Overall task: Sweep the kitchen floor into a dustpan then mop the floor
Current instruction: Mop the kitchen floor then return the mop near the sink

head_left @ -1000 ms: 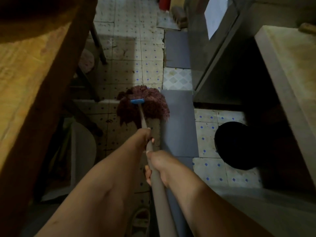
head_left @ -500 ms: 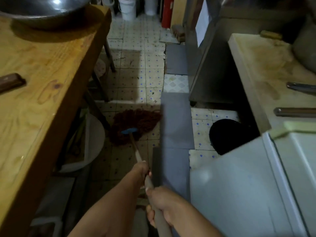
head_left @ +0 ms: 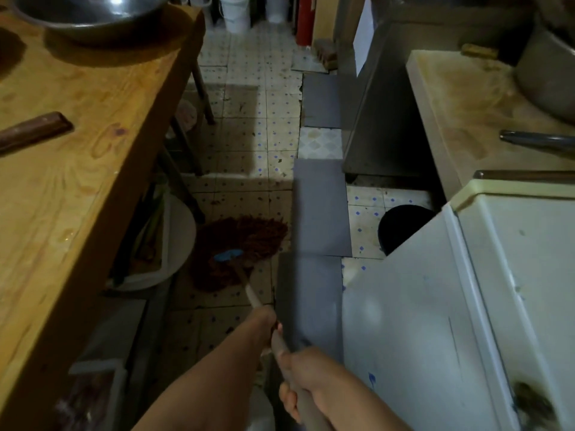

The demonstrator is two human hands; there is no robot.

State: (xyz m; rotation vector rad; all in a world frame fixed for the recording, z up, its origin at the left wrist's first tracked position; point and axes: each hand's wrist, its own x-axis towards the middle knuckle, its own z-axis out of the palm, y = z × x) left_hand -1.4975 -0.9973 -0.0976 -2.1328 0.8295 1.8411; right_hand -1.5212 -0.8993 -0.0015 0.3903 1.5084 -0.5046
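Observation:
A mop with a dark red string head (head_left: 239, 244) and a blue clamp (head_left: 228, 256) lies spread on the patterned tile floor (head_left: 249, 144), close to the wooden table's legs. Its pale handle (head_left: 253, 295) runs back toward me. My left hand (head_left: 259, 326) grips the handle farther down its length. My right hand (head_left: 306, 379) grips it nearer my body. No dustpan or broom is in view.
A wooden table (head_left: 77, 150) with a metal bowl (head_left: 93, 14) fills the left. A white basin (head_left: 179, 241) sits under it. Grey mats (head_left: 320, 209) lie along the aisle. A white fridge (head_left: 451, 306), black bucket (head_left: 401, 227) and steel counter (head_left: 485, 119) line the right. White buckets (head_left: 235, 12) stand far back.
The mop head has slid back toward me along the floor and to the left. My view has risen, bringing the tabletop, the bowl and the white fridge into sight.

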